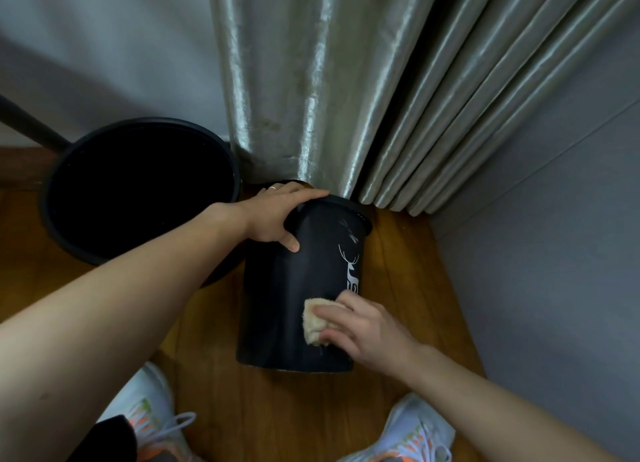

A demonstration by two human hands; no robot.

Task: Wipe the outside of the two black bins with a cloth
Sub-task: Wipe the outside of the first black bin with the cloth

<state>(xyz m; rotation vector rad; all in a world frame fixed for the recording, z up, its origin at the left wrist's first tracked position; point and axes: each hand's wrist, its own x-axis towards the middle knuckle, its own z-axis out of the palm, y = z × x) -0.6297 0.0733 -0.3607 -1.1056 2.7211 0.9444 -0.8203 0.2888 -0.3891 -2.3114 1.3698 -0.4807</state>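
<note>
Floor: warm brown wooden boards [398, 271] are seen underfoot, laid in a corner of the room.
Walls: a pale grey wall [104, 45] is seen at the left and a grey wall [554, 236] at the right.
Curtain: a shiny grey-green pleated curtain [311, 80] is hung between the walls and reaches the floor just behind the bins.
Dark pole: a black bar [31, 123] is seen slanting in from the left edge, behind the larger bin.
Larger black bin [138, 191]: it is stood at the left, mouth turned up toward the camera; its interior is too dark to be made out.
Left hand [277, 215]: the rim of the smaller bin is gripped, fingers curled over the top and thumb laid on the outer wall; a ring is worn.
Smaller black bin [298, 288]: it is placed just right of the larger one, its long axis tilted, mouth pointed away toward the curtain and base nearest the shoes.
Marking: a white deer figure [351, 264] is printed on its side; the characters below it are partly covered and cannot be read.
Cloth [313, 319]: a folded beige cloth is pressed against the lower wall of the smaller bin.
Right hand [363, 326]: the cloth is held under curled fingers against the bin.
Shoes: white trainers with orange accents are seen at the bottom, left [145, 413] and right [412, 430].
</note>
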